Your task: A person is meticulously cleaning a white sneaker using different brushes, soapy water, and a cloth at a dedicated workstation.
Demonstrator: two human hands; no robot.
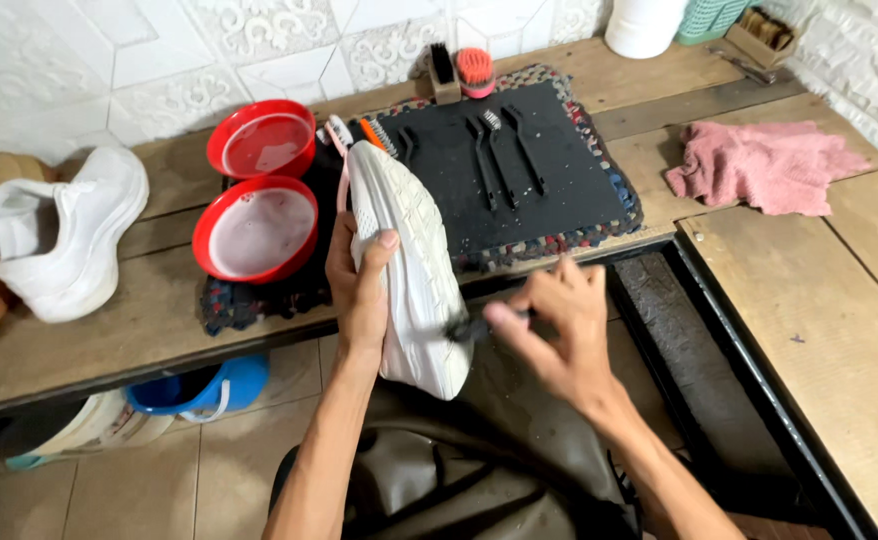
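left hand [357, 290] clamps the white sneaker [409, 270] sole-up; right hand [551, 325] pinches a small dark brush [471, 327] against its edge, two red bowls [256, 228] at ten o'clock

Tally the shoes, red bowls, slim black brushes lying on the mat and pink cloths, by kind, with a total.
White shoes: 2, one held sole-up, one on the bench
Red bowls: 2
Slim black brushes on the mat: 3
Pink cloths: 1
Total: 8
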